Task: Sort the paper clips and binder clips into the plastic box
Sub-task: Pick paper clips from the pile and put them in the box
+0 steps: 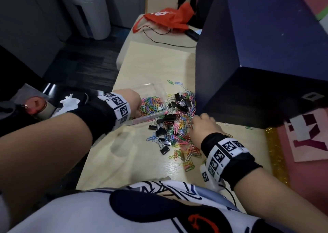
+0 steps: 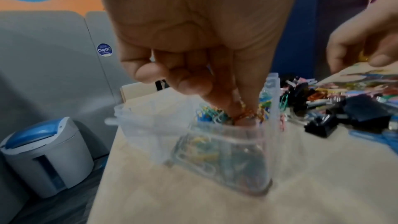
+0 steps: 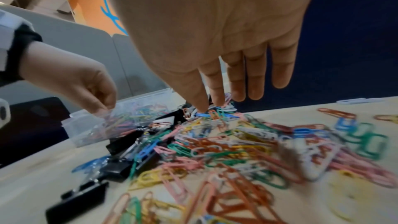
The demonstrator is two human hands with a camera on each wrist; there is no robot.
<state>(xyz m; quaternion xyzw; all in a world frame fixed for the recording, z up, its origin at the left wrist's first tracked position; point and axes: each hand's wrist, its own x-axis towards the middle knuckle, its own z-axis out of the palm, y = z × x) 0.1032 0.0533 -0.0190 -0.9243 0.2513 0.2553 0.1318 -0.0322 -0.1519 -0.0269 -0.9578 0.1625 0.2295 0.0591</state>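
Note:
A clear plastic box (image 1: 154,86) sits on the pale table, its near part full of coloured paper clips (image 1: 152,104). My left hand (image 1: 137,111) reaches down into it. In the left wrist view its fingertips (image 2: 237,108) pinch a small bunch of orange paper clips inside the box (image 2: 150,125). Right of the box lies a mixed pile of coloured paper clips (image 1: 179,131) and black binder clips (image 1: 169,117). My right hand (image 3: 210,106) hovers over the pile (image 3: 237,142) with straight fingers, thumb and forefinger tips touching the clips.
A tall dark blue box (image 1: 257,55) stands right behind the pile. An orange bag (image 1: 168,17) and a black cable (image 1: 159,39) lie at the table's far end. A grey and blue bin (image 1: 88,10) stands on the floor to the left. The table edge runs just left of the plastic box.

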